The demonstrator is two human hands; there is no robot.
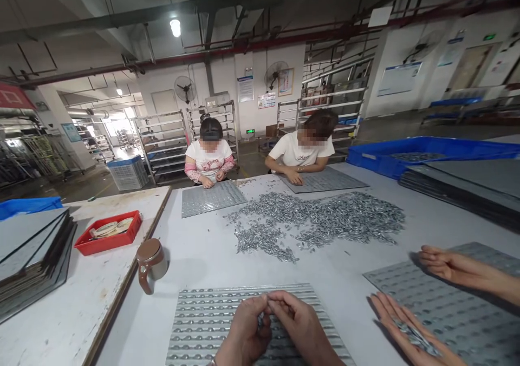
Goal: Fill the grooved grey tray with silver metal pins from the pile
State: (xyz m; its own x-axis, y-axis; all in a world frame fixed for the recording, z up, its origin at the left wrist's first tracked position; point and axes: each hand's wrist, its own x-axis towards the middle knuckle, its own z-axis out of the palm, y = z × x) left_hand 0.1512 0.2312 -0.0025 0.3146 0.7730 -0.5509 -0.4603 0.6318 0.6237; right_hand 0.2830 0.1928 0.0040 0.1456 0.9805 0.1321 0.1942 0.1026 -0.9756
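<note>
A grey board (195,322) with raised rows and small rounded bumps lies flat in front of me. My left hand (246,328) is over its middle, fingers curled and thumb meeting the index finger. My right hand (298,322) comes in from the right, closed in a pinch, its fingertips touching those of the left. Whatever is between the fingertips is too small and hidden to name. Beyond the board, small silvery elongated metal pieces (349,217) are heaped loosely across the white table (203,257).
A brown-lidded mug (152,260) and a red tray (108,233) stand left. At right, a co-worker's open hands (406,328), one holding metal pieces, are over another board (487,263). Two people work opposite. A blue bin (374,157) and stacked boards (455,187) are at far right.
</note>
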